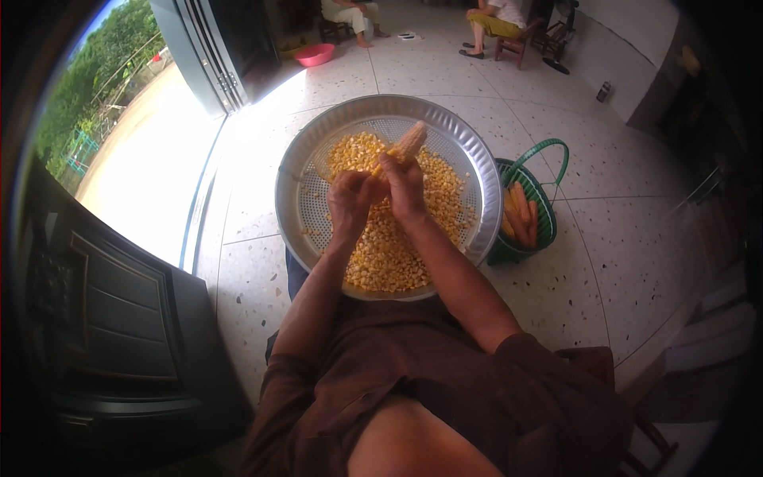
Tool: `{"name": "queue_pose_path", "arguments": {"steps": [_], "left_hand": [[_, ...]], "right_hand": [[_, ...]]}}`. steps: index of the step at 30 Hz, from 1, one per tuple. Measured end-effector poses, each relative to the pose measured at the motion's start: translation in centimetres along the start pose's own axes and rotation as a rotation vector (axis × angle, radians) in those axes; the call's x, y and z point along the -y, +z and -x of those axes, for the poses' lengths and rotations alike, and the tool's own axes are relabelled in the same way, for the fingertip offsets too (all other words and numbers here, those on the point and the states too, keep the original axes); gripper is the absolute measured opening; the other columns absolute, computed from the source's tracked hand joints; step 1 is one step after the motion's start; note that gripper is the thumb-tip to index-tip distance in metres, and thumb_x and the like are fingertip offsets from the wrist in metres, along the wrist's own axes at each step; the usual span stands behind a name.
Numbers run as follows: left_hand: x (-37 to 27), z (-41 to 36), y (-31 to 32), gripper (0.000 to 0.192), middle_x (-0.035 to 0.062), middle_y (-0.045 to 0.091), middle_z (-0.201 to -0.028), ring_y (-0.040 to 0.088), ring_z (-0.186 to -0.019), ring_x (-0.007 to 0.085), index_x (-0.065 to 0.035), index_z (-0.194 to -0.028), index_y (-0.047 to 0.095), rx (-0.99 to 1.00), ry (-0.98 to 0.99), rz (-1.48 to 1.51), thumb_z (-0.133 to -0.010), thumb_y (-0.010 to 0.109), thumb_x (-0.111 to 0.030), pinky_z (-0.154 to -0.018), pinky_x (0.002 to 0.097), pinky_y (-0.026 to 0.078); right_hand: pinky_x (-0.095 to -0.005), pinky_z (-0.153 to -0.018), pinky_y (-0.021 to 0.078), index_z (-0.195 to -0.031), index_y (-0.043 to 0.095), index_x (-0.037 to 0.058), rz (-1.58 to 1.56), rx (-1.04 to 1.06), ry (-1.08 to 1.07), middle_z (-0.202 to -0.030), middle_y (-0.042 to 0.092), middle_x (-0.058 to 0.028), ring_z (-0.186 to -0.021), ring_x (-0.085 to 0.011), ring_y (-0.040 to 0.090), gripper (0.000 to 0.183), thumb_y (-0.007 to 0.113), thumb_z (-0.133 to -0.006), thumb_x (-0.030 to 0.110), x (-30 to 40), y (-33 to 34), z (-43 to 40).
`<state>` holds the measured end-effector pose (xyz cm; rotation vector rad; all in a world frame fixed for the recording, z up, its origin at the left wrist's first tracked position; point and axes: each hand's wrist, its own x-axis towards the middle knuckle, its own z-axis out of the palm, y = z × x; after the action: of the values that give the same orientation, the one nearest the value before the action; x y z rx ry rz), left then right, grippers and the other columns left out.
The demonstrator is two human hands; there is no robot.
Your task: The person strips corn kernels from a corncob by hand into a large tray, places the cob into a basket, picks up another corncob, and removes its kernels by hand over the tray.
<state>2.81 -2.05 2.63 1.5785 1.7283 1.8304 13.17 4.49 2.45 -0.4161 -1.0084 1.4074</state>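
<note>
Before me, at my lap, is a wide round perforated metal tray (pixel 486 179) with loose yellow corn kernels (pixel 387 256) spread over its middle and near side. My right hand (pixel 406 186) grips a corn cob (pixel 411 142) above the kernels. The cob's far end points away from me and looks stripped, while some yellow kernels show close to my fingers. My left hand (pixel 350 197) is at the cob's near part, its fingers bent inward beside my right thumb. Whether the left fingers hold the cob or loose kernels is hidden.
Right of the tray, a green woven basket (pixel 551 223) with a tall handle holds several cobs. A pink basin (pixel 315 55) lies on the far floor near two seated people. A dark panelled door (pixel 125 310) stands at left beside a bright doorway. A bottle (pixel 604 92) is by the far right wall.
</note>
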Motion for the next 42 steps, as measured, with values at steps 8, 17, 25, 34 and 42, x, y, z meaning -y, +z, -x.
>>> {"name": "queue_pose_path", "arguments": {"steps": [8,17,25,34,42], "left_hand": [[-0.5,0.1,0.0,0.02,0.0153,0.064,-0.078,0.064,-0.07,0.0275,0.0028,-0.077,0.066,-0.033,0.039,-0.059,-0.083,0.071,-0.016,-0.065,0.0384,0.05],[-1.7,0.1,-0.1,0.025,0.0127,0.068,-0.077,0.063,-0.065,0.0196,0.0042,-0.079,0.067,0.022,-0.174,-0.054,-0.085,0.071,-0.019,-0.061,0.0341,0.048],[1.9,-0.6,-0.4,0.019,0.0022,0.065,-0.079,0.057,-0.072,0.0094,0.0006,-0.088,0.066,0.07,-0.388,0.449,-0.087,0.071,-0.018,-0.066,0.0242,0.044],[0.6,-0.4,-0.4,0.025,0.0112,0.072,-0.086,0.069,-0.079,0.0164,0.0061,-0.102,0.069,0.062,-0.257,0.419,-0.087,0.07,-0.013,-0.073,0.0274,0.054],[1.0,-0.2,0.3,0.025,0.011,0.074,-0.089,0.071,-0.079,0.0162,0.0032,-0.105,0.071,0.062,-0.159,0.293,-0.088,0.073,-0.015,-0.075,0.0276,0.056]], "right_hand": [[-0.0258,-0.071,0.0503,-0.11,0.057,0.0015,0.169,0.026,-0.084,-0.096,0.062,-0.0039,-0.083,-0.0116,0.059,0.035,0.072,-0.092,0.027,0.6,0.6,0.5],[-0.0265,-0.068,0.0509,-0.109,0.055,0.0029,0.254,0.0,-0.197,-0.094,0.059,-0.0031,-0.079,-0.0116,0.057,0.04,0.079,-0.088,0.027,0.5,0.8,0.4],[-0.0279,-0.079,0.0484,-0.11,0.056,0.004,-0.106,-0.07,0.024,-0.097,0.06,-0.0015,-0.089,-0.0112,0.056,0.036,0.078,-0.088,0.022,-0.6,-0.8,-0.7],[-0.0281,-0.08,0.049,-0.11,0.056,0.0043,-0.119,-0.038,0.041,-0.099,0.061,-0.0024,-0.087,-0.0116,0.057,0.036,0.078,-0.089,0.024,-0.5,-0.8,-0.5],[-0.0245,-0.071,0.0494,-0.109,0.056,0.0047,-0.072,-0.025,0.055,-0.094,0.059,0.0003,-0.082,-0.0088,0.057,0.034,0.078,-0.088,0.022,-0.1,-0.1,-0.1]]}}
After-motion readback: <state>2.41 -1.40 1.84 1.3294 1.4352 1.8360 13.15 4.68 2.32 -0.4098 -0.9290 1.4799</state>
